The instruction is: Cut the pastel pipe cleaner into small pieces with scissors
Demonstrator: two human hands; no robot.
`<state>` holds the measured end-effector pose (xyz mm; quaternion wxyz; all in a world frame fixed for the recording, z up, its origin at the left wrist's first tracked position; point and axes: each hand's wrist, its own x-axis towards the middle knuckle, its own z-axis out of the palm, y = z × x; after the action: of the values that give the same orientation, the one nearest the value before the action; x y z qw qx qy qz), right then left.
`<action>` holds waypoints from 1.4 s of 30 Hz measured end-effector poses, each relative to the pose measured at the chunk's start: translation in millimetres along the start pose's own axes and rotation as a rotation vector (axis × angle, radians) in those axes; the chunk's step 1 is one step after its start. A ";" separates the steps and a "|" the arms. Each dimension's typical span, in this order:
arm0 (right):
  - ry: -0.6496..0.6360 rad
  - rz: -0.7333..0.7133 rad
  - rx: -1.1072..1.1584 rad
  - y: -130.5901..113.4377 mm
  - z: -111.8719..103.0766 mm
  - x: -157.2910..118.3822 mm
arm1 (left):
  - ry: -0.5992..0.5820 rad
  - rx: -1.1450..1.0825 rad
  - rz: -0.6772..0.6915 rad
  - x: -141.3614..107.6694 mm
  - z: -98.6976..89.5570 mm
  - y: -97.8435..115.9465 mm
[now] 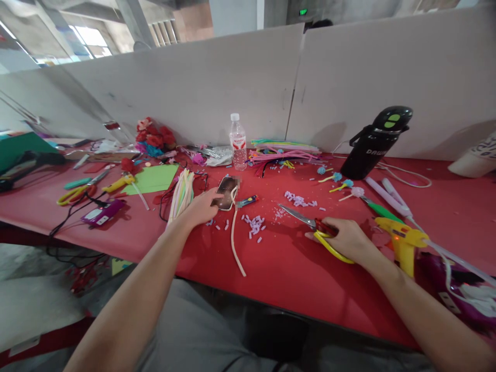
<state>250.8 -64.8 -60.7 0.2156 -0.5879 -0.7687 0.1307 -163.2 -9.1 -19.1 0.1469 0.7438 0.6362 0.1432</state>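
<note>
My left hand (206,206) reaches over a smartphone (229,186) lying on the red tabletop, a finger stretched out onto its screen. A cream-coloured pipe cleaner (234,242) trails from the phone's right edge toward the front of the table. My right hand (344,237) grips a pair of scissors (297,216) by the red-and-yellow handles, the blades pointing left and looking closed. Short lilac cut pieces (253,225) lie between my hands, and another lilac pile (298,199) sits behind the blades. A blue utility knife (247,201) rests right of the phone.
Bundled pipe cleaners (181,194) lie left of the phone. Behind stand a water bottle (238,143) and a black flask (374,144). A yellow glue gun (403,240) is close to my right forearm; another glue gun (118,183) lies left. A white partition (194,93) closes off the back.
</note>
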 end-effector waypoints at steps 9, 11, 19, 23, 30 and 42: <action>-0.027 0.017 -0.011 -0.4 -1.1 -0.1 | -0.011 0.027 -0.047 0.5 -1.7 -11.0; -0.021 0.009 -0.010 0.1 -0.8 0.0 | 0.015 0.016 -0.049 0.0 -3.5 -8.5; 0.061 0.024 0.060 -5.5 -2.0 -1.8 | 0.173 0.024 0.009 0.1 -5.9 -4.7; 0.076 0.052 0.113 -12.2 -5.9 -2.2 | 0.223 -0.052 0.029 -2.0 -8.4 4.0; 0.114 0.083 0.152 -14.8 -13.7 -3.7 | 0.149 0.157 0.058 -16.2 -15.8 43.9; 0.330 0.056 0.240 -20.0 -25.8 -0.2 | 0.098 0.039 0.527 -21.5 33.5 92.8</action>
<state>246.5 -71.8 -29.1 0.4032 -0.5927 -0.6851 0.1292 -69.1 -45.2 -13.1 0.0594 0.8786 0.4296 0.1999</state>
